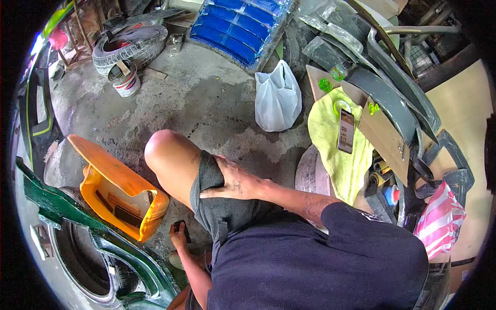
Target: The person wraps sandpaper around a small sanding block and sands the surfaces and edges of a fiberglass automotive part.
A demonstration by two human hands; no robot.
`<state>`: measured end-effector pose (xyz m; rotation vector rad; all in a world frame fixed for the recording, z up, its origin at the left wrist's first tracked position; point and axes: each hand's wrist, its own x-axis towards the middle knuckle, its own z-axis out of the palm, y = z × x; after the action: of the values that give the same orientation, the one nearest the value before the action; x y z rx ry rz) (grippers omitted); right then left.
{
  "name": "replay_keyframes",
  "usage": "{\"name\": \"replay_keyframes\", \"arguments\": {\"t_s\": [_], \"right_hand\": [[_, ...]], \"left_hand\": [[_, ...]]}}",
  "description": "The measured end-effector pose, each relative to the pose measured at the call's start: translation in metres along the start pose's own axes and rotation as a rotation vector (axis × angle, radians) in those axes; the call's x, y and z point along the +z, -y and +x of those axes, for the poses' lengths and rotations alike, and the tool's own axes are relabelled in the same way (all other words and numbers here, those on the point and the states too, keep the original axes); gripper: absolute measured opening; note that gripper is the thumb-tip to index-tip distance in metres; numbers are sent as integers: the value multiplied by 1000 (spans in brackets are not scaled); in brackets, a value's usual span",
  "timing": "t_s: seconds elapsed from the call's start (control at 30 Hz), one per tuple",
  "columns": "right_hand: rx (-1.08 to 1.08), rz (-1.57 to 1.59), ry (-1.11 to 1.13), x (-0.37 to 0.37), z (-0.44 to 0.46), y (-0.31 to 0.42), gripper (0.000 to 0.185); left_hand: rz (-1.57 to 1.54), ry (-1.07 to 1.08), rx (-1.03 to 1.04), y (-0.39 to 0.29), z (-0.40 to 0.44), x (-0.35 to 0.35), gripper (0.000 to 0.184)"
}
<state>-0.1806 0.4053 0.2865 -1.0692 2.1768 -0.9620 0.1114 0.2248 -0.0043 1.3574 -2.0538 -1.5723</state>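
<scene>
My right hand [227,178] lies on my bare thigh at the rolled hem of the grey shorts [222,212], its fingers wrapped over the leg and the thumb apart. Lower down, my left hand [178,236] is closed around a small black object [184,230] that I cannot make out. Just left of that hand stands an orange plastic container [150,219] with an orange flap [106,160] raised and dark items inside. A green car body panel [129,253] is below and to its left.
Ahead are a tire [132,46], a paint can [125,82], a blue panel [235,28] and a white plastic bag [278,98]. On the right lie a yellow cloth [330,129] with a phone [346,130], cardboard [387,139], dark trim parts [385,93] and a pink striped bag [440,219].
</scene>
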Motion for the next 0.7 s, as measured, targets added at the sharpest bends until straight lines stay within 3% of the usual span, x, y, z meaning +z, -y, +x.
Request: {"name": "replay_keyframes", "arguments": {"t_s": [0.1, 0.13, 0.17, 0.23, 0.33, 0.37, 0.43, 0.5, 0.57, 0.63, 0.7], "right_hand": [[-117, 26, -171, 4, -2, 13, 105], [-268, 116, -265, 3, 4, 17, 89], [-265, 121, -264, 1, 14, 27, 89], [-587, 108, -372, 0, 34, 50, 79], [-511, 37, -399, 22, 55, 86, 67], [-587, 37, -429, 28, 61, 93, 63], [-857, 301, -366, 44, 71, 108, 58], [-977, 312, -113, 69, 77, 118, 56], [-913, 366, 233, 89, 82, 129, 47], [-1146, 267, 204, 119, 104, 141, 44], [-1179, 200, 274, 133, 123, 164, 46]], "left_hand": [[3, 16, -2, -3, -4, -8, 34], [5, 17, -5, -4, -5, -8, 34], [-34, 29, -31, -4, -5, -9, 33], [-64, 44, -53, -1, -5, -12, 33], [-22, 14, -45, 6, -3, -13, 32], [2, 10, -32, 4, -5, -13, 33], [32, 3, -26, 4, -7, -14, 34], [64, -23, -1, 5, -6, -13, 36], [87, -31, 33, 10, -5, -17, 35], [107, -41, 67, 11, -3, -18, 35], [49, -16, 76, -7, -8, -30, 35]]}}
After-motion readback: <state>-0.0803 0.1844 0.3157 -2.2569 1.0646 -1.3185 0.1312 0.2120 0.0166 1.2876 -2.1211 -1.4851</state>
